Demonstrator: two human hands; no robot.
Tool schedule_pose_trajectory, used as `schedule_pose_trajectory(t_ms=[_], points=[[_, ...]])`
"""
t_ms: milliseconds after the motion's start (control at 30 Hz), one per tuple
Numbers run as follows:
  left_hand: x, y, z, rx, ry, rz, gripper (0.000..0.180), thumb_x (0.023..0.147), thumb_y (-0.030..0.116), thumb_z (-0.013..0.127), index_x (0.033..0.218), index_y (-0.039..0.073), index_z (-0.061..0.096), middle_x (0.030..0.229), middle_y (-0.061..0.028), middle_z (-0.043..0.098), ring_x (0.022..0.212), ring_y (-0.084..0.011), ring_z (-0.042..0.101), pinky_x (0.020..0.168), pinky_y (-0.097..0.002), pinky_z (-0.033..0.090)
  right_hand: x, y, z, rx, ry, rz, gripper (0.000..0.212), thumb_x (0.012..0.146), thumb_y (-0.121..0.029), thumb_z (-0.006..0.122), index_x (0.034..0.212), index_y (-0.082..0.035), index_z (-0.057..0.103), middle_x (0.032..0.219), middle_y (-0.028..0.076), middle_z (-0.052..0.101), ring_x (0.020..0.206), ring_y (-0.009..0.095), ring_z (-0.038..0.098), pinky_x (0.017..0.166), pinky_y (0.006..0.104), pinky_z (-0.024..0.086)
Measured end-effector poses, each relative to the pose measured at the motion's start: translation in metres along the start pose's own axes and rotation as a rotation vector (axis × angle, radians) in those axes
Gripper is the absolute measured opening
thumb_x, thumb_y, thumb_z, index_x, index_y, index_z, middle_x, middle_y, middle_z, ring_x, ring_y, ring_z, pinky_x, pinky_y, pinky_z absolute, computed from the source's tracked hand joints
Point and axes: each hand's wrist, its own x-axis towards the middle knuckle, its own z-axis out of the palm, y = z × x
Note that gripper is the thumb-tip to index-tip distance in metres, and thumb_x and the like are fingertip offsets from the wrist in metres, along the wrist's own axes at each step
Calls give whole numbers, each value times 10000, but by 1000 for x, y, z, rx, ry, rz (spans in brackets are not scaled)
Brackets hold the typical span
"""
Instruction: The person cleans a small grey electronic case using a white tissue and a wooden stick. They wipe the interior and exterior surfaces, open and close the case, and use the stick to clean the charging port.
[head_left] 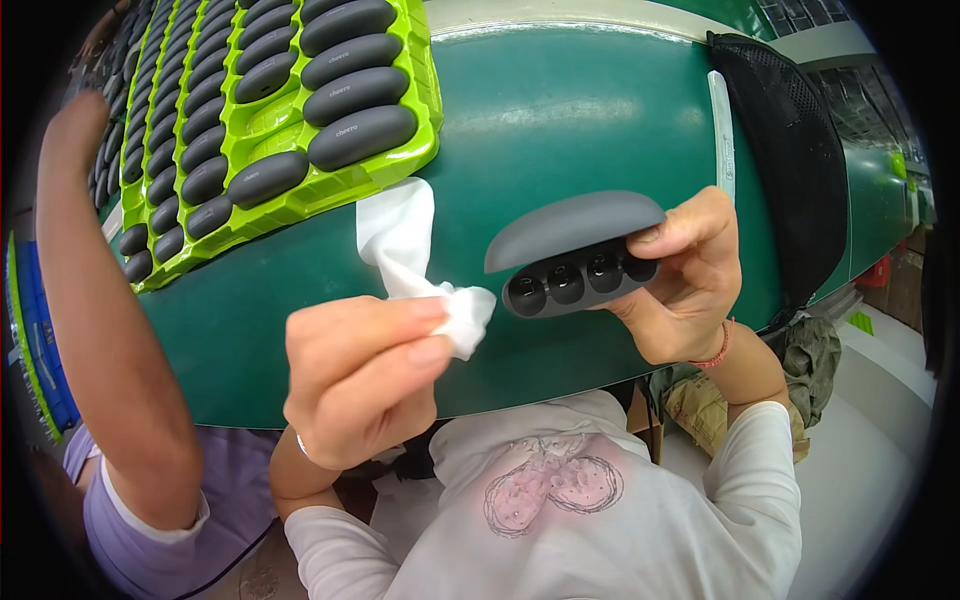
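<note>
"Where's the grey case (572,238)?"
"Open above the desk (570,110), its end pinched by the right hand (692,272); the left hand (365,372) pinches white cloth (466,320)."
"Handling?"
"Probably light, stiff, slightly slippery; best gripped by its base (586,286)."

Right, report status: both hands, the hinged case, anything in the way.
Left hand pinching crumpled white cloth. Right hand gripping open dark grey hinged case, round black wells showing. Nothing visible between cloth and case.
</note>
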Motion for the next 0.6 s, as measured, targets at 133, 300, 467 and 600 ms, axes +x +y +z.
schedule_pose_trajectory(t_ms=[133,300,467,600], points=[[1,2,-1,-22,1,-98,417,630,-116,745,961,114,639,910,-41,589,705,-182,584,614,-250,454,1,4,0,66,-76,-54,445,702,165,720,1043,31,468,1017,132,551,983,236,647,848,335,543],[4,0,-4,-41,-95,-68,384,626,-76,752,943,112,645,923,-38,606,713,-184,587,633,-260,457,-5,4,6,12,15,-32,400,706,125,740,1014,23,506,983,144,596,913,241,677,773,321,557],[4,8,0,-53,-242,-11,316,733,-49,715,971,119,591,968,-50,656,807,-207,545,667,-293,472,-4,3,11,-134,-1,-71,338,707,78,751,978,14,560,937,168,661,821,243,697,680,296,557],[2,4,13,-1,-204,105,235,643,46,704,874,44,661,941,-79,689,798,-194,553,636,-268,453,1,4,10,-184,-78,-141,323,683,117,708,955,3,577,940,194,679,778,264,696,666,296,557]])
